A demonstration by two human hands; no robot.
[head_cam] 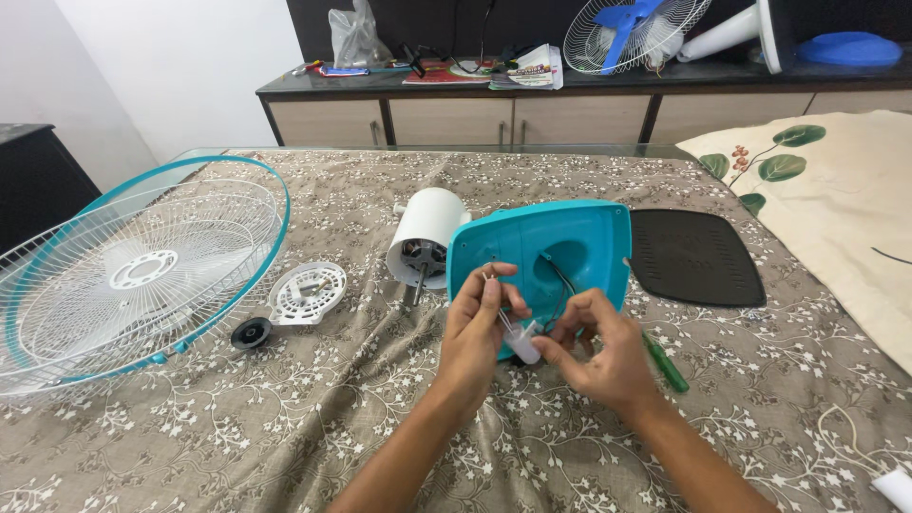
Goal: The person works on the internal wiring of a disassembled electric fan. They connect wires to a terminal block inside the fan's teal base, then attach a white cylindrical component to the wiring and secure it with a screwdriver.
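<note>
Hands meet near the teal fan base: left hand and right hand both pinch a small white capacitor, its long axis tilted far-left, wires running into the base just beyond.

- This is looking like a room in a home: a floral cloth is covering the glass-topped counter.
- A low sideboard with drawers is standing against the wall, carrying papers and a plastic bag.
- A leaf-printed cushion is lying alongside.
</note>
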